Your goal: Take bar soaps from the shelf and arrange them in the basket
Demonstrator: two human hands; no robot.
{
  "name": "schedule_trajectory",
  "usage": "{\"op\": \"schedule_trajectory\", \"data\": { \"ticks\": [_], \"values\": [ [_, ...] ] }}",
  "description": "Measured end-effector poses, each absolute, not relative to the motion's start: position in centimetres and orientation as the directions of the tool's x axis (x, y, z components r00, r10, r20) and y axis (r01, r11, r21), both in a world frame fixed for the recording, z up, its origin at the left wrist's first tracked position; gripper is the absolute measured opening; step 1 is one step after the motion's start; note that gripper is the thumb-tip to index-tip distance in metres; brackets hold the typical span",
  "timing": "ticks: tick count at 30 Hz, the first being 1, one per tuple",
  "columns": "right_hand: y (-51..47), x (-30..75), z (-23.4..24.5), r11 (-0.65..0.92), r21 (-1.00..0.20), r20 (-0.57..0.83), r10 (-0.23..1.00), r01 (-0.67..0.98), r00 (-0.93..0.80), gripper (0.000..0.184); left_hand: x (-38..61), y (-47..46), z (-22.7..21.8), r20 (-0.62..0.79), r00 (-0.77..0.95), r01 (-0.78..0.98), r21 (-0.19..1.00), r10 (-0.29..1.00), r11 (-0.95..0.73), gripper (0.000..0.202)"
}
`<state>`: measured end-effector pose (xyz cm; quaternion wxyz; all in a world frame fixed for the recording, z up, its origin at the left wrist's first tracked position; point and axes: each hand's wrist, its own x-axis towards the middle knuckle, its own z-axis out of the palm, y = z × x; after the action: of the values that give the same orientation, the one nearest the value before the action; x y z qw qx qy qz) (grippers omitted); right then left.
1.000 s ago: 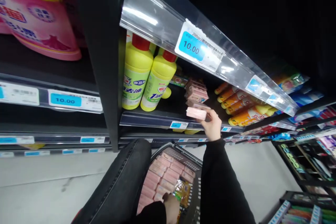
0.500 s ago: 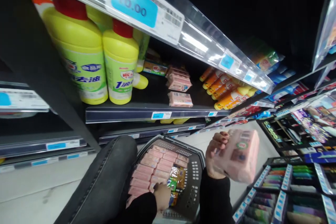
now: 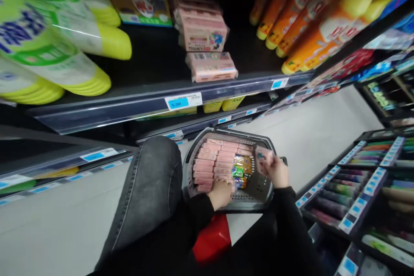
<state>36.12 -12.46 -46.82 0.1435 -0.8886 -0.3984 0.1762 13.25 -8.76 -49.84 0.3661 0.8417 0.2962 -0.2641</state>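
Gripping a pink pack [image 3: 263, 155], the right hand [image 3: 278, 171] has dropped into the basket [image 3: 258, 192] (left hand [image 3: 221, 193] unclear).

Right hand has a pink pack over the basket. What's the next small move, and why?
Probably lower the pink pack in the right hand into the bare right part of the basket and let go. The pack is already above that gap, and the left hand rests on the filled pink rows.
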Motion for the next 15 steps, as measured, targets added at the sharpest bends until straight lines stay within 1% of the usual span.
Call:
{"op": "schedule_trajectory", "data": {
  "ticks": [1,2,3,5,7,10,13,15],
  "values": [
    [-12.8,36.6,-48.9,-0.626,-0.202,-0.248,0.776,0.753,0.579,0.026,13.3,-8.8,-49.9,-0.668,0.684,0.691,0.466,0.293,-0.552,0.046],
    [-12.8,36.9,-50.9,-0.582,-0.067,-0.315,0.783,0.810,0.537,0.026,13.3,-8.9,-49.9,-0.675,0.680,0.694,0.467,0.285,-0.549,0.047],
    [-12.6,37.1,-52.8,-0.525,0.012,-0.381,0.785,0.851,0.489,0.027,13.2,-9.0,-50.0,-0.685,0.672,0.699,0.462,0.281,-0.546,0.049],
    [-11.8,37.2,-56.4,-0.425,0.092,-0.474,0.776,0.901,0.415,0.032,13.0,-9.2,-50.3,-0.703,0.649,0.718,0.441,0.290,-0.539,0.048],
    [-10.8,37.1,-59.7,-0.330,0.116,-0.531,0.776,0.937,0.339,0.036,12.7,-9.2,-50.8,-0.712,0.633,0.735,0.428,0.304,-0.526,0.047],
    [-9.4,37.1,-64.1,-0.217,0.115,-0.584,0.774,0.969,0.243,0.036,12.3,-9.0,-51.5,-0.748,0.592,0.767,0.409,0.300,-0.495,0.052],
    [-8.4,37.3,-67.6,-0.144,0.107,-0.588,0.789,0.984,0.180,0.043,12.3,-8.8,-52.1,-0.808,0.528,0.801,0.371,0.262,-0.470,0.057],
    [-8.1,37.6,-69.3,-0.088,0.071,-0.573,0.812,0.994,0.113,0.044,12.5,-8.9,-52.4,-0.829,0.502,0.812,0.355,0.245,-0.463,0.059]
  ]
}}
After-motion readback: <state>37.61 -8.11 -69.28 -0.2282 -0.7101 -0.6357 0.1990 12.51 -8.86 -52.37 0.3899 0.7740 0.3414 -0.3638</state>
